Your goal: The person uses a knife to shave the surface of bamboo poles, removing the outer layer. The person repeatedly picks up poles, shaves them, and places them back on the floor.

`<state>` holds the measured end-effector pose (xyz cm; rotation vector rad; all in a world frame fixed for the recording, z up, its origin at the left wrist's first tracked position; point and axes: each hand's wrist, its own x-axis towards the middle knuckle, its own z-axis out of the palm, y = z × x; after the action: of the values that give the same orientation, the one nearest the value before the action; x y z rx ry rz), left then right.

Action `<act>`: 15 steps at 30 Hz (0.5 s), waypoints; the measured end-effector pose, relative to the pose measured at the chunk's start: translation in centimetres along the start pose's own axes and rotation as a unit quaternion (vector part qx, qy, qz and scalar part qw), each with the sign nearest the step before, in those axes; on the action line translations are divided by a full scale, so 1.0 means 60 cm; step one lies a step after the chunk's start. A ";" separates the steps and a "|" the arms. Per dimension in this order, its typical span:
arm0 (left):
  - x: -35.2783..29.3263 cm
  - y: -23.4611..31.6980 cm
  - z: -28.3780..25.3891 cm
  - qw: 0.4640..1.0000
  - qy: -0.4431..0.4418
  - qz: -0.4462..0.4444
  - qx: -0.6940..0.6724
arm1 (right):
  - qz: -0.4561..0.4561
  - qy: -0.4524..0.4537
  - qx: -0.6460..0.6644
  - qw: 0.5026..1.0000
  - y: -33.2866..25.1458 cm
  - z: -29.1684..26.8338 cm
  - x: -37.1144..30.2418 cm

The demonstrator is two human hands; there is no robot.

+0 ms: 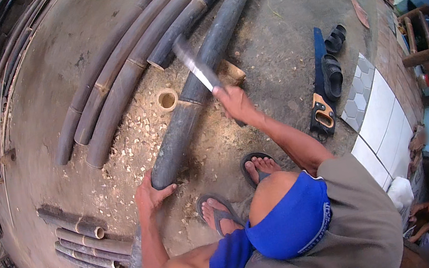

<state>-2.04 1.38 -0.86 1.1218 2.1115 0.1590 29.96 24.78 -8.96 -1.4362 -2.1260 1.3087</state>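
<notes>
Closest thing to a container was the bamboo itself: a short hollow stub (167, 101) sat with its round mouth facing up, just left of the dark bamboo pole (193, 90). Couldn't make out anything inside it past the tan wall. That pole ran slantwise across the middle of the floor, near end toward the person's feet. Left hand (151, 194) had that near end clamped, thumb on one side and fingers round the other. Right hand (235, 104) had its fingers wrapped tight on the handle of a knife (198, 67), blade over the pole and blurry toward the tip, so no idea if it was touching.

Floor (269, 20) was rough grey-brown ground, with pale wood chips (134, 127) scattered all round the stub. Three long brownish poles (121, 87) lay side by side to the left, and a stack of cut lengths (95, 250) sat at lower left. Over on the right: a handsaw (320, 73) beside a pair of black sandals (332, 75), then white tiles (381, 131) and a wooden frame (425, 56).

As for writing, the blue shorts (291, 217) had small pale lettering along the hem.
</notes>
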 end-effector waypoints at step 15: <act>-0.021 0.014 -0.009 0.997 0.067 -0.010 0.035 | 0.067 0.002 0.028 0.997 -0.012 -0.049 0.032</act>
<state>-1.37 1.06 0.59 1.1601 2.2616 0.1552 30.48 27.86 -7.24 -1.5802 -2.0045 1.3981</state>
